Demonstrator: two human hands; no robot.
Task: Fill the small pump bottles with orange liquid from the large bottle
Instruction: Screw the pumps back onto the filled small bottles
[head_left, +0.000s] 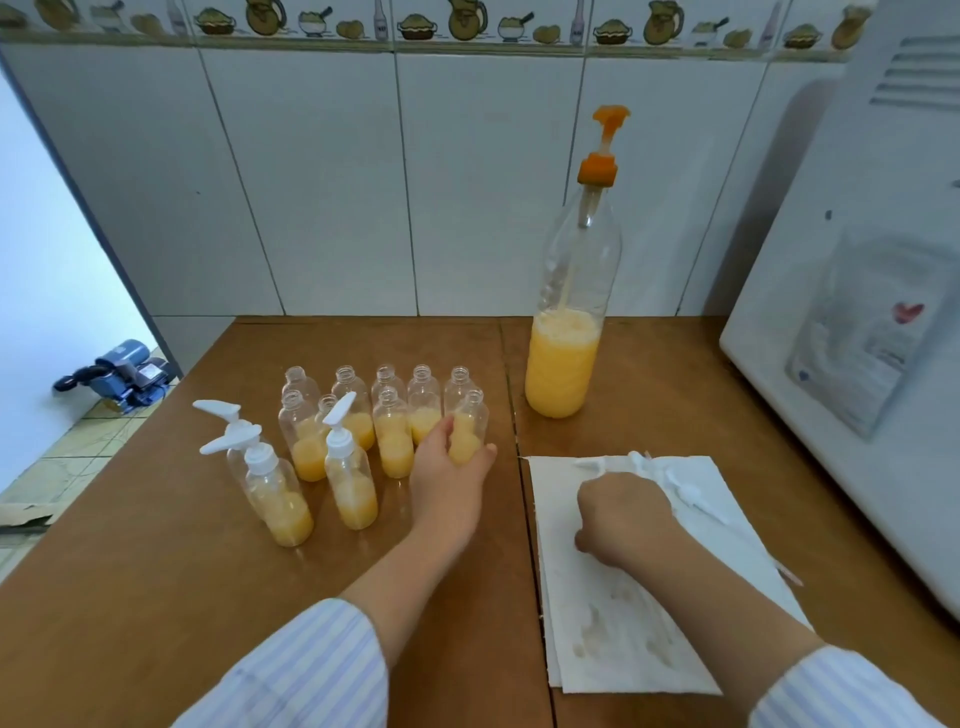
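The brown worktop (156, 597) carries one large bottle (566, 358), upright at the back and about a third full of orange liquid. Left of it stand twelve small bottles (395, 441), all upright: three capped with white pumps, nine uncapped. A paper towel (623, 623) holds loose pump heads (670, 478). The left hand (447, 478) grips one uncapped bottle (467, 431); the right hand (623, 514) rests curled on the towel, its grasp hidden.
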